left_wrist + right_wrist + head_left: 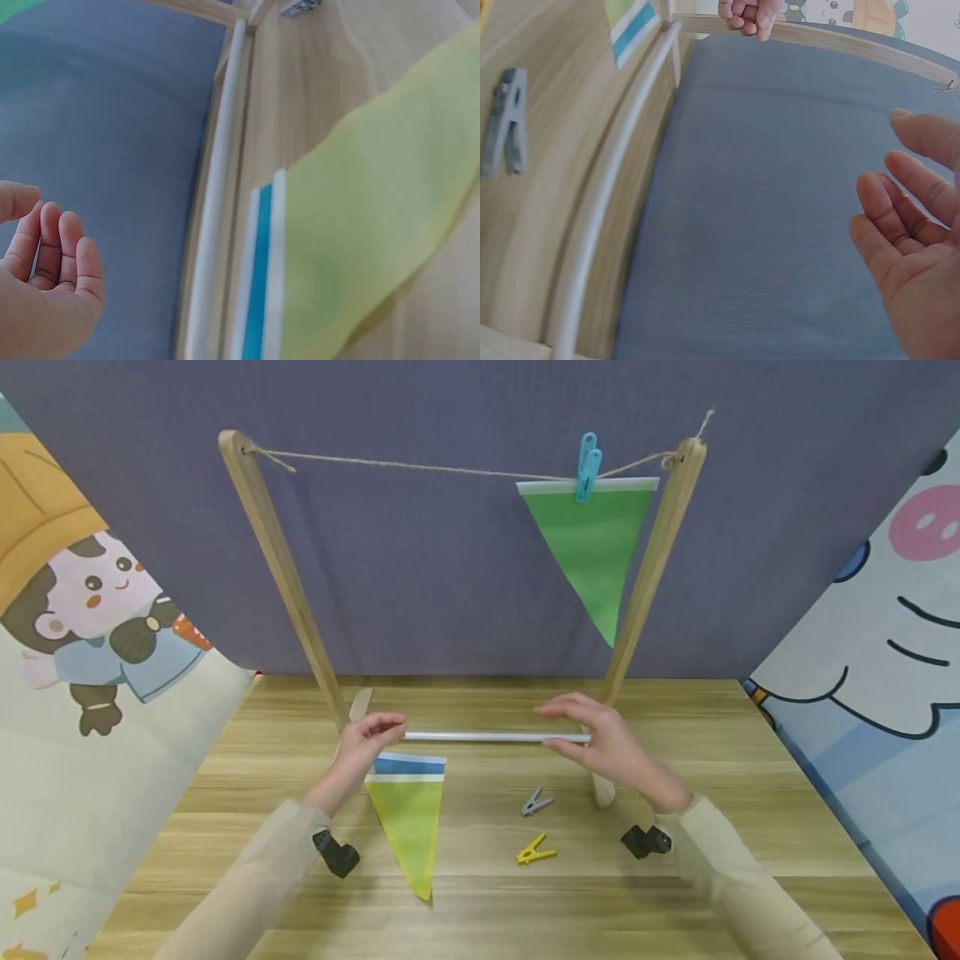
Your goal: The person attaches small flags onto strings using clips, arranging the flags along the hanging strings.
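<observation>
My left hand (pixel 358 747) hovers empty in front of the left post, its fingers loosely bent and the thumb near the index finger. On the other side my right hand (pixel 611 745) holds nothing, thumb and fingers spread apart. Both overlap the ends of a white rod (pixel 487 737) in the head view; the wrist views show them apart from it. A yellow pennant (pixel 408 827) lies over a blue pennant (pixel 408 766), of which only the top strip shows. Above, a blue clothespin (pixel 587 468) clips a green pennant (pixel 600 552) to a string (pixel 420 466).
A left wooden post (pixel 281 560) and a right wooden post (pixel 660 543) carry the string across the table (pixel 480 910). A grey clothespin (pixel 535 802) and a yellow clothespin (pixel 536 852) lie on it. Behind stands a dark grey-blue panel (pixel 435 577).
</observation>
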Demonstrator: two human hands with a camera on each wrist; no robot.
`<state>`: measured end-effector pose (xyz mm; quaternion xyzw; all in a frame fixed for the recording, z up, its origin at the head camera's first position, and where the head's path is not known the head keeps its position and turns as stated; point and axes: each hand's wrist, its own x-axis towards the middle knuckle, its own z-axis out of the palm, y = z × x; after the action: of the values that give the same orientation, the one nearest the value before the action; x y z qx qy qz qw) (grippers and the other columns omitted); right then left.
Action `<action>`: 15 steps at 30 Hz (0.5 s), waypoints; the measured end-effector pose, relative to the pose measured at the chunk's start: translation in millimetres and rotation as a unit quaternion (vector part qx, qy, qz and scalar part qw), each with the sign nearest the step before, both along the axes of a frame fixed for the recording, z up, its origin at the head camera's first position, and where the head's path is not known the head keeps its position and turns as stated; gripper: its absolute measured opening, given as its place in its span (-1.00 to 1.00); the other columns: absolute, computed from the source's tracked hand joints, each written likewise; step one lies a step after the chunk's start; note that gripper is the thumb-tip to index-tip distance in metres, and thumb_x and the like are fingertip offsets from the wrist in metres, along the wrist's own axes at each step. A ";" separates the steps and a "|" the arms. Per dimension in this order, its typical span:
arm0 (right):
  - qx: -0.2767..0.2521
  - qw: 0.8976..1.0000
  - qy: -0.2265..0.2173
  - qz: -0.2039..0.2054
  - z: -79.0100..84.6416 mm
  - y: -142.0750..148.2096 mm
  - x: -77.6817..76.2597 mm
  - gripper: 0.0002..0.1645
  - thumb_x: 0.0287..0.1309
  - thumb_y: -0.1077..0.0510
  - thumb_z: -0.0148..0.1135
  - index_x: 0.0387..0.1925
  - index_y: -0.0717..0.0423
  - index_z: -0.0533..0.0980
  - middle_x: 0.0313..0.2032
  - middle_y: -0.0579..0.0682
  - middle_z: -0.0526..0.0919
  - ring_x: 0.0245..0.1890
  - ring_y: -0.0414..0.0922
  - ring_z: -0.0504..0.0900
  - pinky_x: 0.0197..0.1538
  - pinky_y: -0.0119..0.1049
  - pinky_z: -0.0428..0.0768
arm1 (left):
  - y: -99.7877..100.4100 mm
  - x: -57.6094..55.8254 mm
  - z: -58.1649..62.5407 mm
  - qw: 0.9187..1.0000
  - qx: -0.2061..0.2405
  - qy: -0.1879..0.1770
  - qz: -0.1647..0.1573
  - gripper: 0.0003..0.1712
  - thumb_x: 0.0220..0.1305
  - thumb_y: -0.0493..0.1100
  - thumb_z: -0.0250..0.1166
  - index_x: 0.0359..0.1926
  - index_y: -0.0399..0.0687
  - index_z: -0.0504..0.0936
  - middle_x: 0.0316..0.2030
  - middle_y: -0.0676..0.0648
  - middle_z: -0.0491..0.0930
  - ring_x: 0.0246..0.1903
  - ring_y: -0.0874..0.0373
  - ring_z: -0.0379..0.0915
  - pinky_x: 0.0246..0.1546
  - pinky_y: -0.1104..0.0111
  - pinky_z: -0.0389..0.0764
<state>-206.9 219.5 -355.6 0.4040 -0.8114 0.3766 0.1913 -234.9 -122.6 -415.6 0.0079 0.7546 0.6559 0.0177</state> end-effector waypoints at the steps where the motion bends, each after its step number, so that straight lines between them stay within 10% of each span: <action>1: -0.002 1.000 0.000 0.002 -3.4 0.0 0.4 -0.49 -0.20 0.40 0.43 -0.08 0.30 0.54 -0.14 0.12 0.61 -0.19 0.00 0.59 -0.04 -0.28 0.56 | -0.9 0.7 -2.5 1.000 -0.004 -0.004 0.002 -0.66 0.24 -0.30 0.24 -0.01 -0.44 0.52 -0.15 -0.16 0.59 -0.30 0.34 0.50 -0.19 0.49 0.53; 15: -0.015 0.999 -0.027 0.012 -25.1 -10.3 28.4 -0.52 -0.33 0.56 0.40 -0.20 0.43 0.53 -0.29 0.22 0.62 -0.32 0.13 0.58 -0.20 -0.07 0.60 | -12.8 9.1 -35.9 0.999 -0.001 -0.048 0.023 -0.62 0.26 -0.28 0.23 0.03 -0.46 0.48 -0.11 -0.25 0.57 -0.31 0.29 0.52 -0.08 0.30 0.53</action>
<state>-178.6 209.2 -380.7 0.4002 -0.8058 0.4016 0.1709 -225.8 -135.4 -451.6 -0.0412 0.7536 0.6548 0.0392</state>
